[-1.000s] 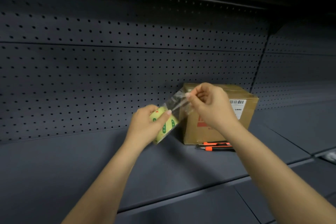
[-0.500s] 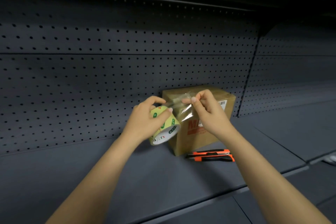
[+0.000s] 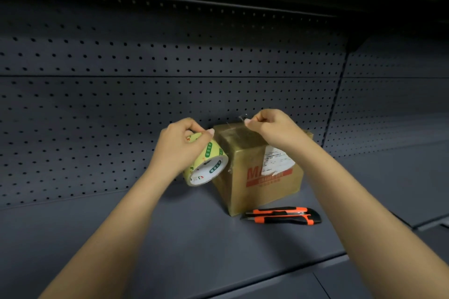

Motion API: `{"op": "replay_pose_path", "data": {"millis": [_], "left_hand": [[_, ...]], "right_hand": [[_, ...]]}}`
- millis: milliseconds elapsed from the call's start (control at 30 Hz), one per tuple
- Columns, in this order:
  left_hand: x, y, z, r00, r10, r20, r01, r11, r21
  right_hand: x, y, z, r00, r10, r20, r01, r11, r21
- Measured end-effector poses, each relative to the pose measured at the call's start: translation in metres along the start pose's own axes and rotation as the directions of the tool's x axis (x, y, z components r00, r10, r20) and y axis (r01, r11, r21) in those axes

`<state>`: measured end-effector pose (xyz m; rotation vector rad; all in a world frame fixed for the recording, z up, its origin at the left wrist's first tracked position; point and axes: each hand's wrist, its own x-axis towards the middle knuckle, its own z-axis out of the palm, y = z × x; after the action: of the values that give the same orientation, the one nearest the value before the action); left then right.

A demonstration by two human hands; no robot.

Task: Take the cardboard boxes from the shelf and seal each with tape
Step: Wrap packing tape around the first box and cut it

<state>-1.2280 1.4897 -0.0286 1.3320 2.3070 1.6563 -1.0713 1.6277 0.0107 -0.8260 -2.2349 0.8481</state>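
Head view: your left hand (image 3: 179, 148) grips the tape roll (image 3: 209, 165), your right hand (image 3: 272, 131) pinches its free end, now drawn over the cardboard box (image 3: 255, 193) on the shelf (image 3: 206, 238); sealing looks under way.

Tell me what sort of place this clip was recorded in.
Probably a shop or stockroom aisle: store-style shelving with a dark perforated back panel and a flat metal shelf, where a labelled cardboard box and a utility knife sit.
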Motion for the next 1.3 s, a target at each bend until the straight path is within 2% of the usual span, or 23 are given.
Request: {"op": "replay_pose_path", "data": {"millis": [500,733,1000,1067,1167,1233,1300], "left_hand": [[0.012,-0.006,0.012,0.998,-0.058,0.038,0.057,0.998,0.024],[0.012,-0.013,0.017,0.993,-0.093,0.071,0.09,0.995,0.053],[0.01,-0.015,0.023,0.988,-0.137,0.067,0.132,0.989,0.069],[0.01,-0.014,0.022,0.988,-0.142,0.062,0.138,0.988,0.066],[0.01,-0.016,0.023,0.988,-0.139,0.066,0.135,0.989,0.061],[0.01,-0.017,0.023,0.989,-0.135,0.057,0.133,0.991,0.035],[0.009,-0.021,0.023,0.988,-0.147,0.049,0.147,0.989,-0.005]], "right_hand": [[0.011,0.017,0.009,0.995,0.085,0.047,-0.085,0.996,-0.002],[0.009,0.027,0.021,1.0,0.003,-0.031,-0.008,0.985,-0.173],[0.01,0.026,0.027,0.986,0.02,-0.163,-0.038,0.994,-0.106],[0.008,0.026,0.032,0.975,-0.039,-0.22,0.018,0.995,-0.096],[-0.005,0.034,0.043,0.908,-0.276,-0.315,0.248,0.96,-0.128],[-0.013,0.041,0.052,0.876,-0.4,-0.271,0.352,0.912,-0.208],[-0.017,0.046,0.059,0.893,-0.409,-0.188,0.357,0.897,-0.26]]}}
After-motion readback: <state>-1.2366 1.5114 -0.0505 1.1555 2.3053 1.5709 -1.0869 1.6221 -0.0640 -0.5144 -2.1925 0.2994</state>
